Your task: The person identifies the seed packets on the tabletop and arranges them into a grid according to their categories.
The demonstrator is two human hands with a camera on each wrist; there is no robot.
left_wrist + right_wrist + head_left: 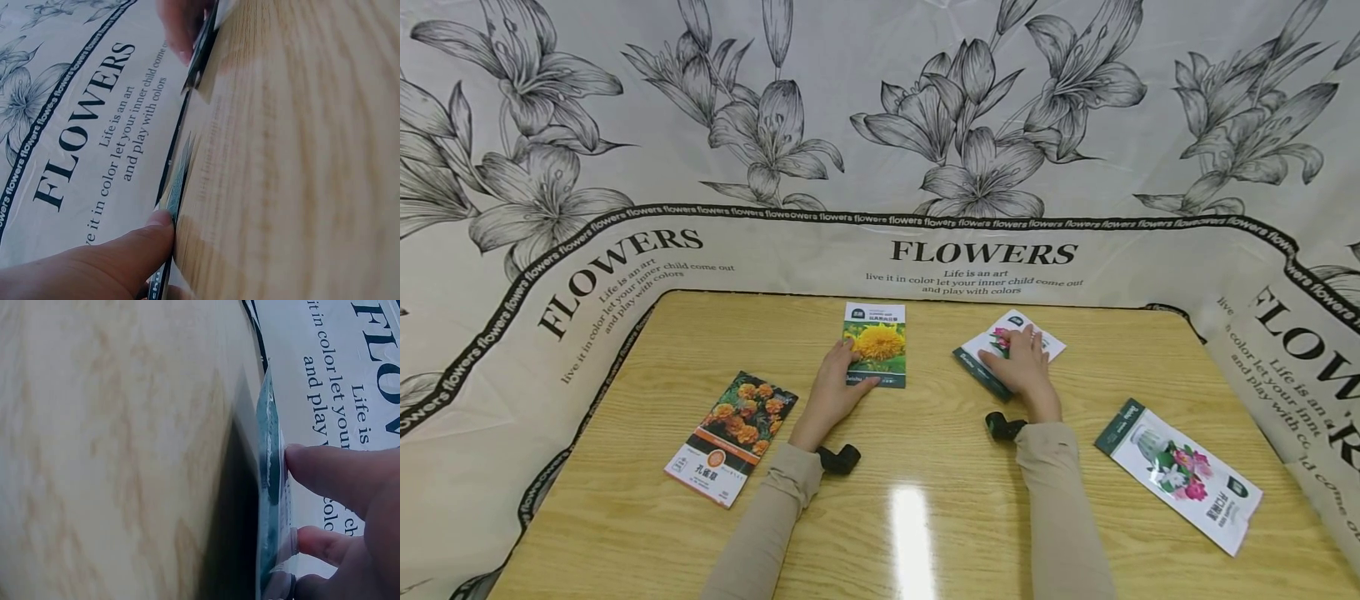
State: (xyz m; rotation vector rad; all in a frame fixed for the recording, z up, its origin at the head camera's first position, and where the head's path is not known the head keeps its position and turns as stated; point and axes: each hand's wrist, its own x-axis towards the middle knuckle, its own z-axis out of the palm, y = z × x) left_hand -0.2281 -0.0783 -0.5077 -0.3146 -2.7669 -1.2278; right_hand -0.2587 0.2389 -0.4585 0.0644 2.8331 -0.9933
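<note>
My left hand [835, 375] grips the lower left of a seed packet [883, 337] with a yellow flower picture at the table's back middle. Its thumb [140, 250] lies on the printed face in the left wrist view. To the right, my right hand [1021, 367] holds a tilted white-and-green seed packet [973, 346] with a pink flower picture, partly covered by the fingers. In the right wrist view this packet [269, 481] appears edge-on above a dark shadow, with the thumb [312, 465] and fingertips against its face.
An orange-flower seed packet [733, 437] lies at the left of the wooden table [955, 500]. Another, with pink and white flowers [1180, 475], lies slanted at the right. Flower-printed cloth [820, 250] borders the back and sides. A black wrist camera [840, 459] sits beside the left sleeve.
</note>
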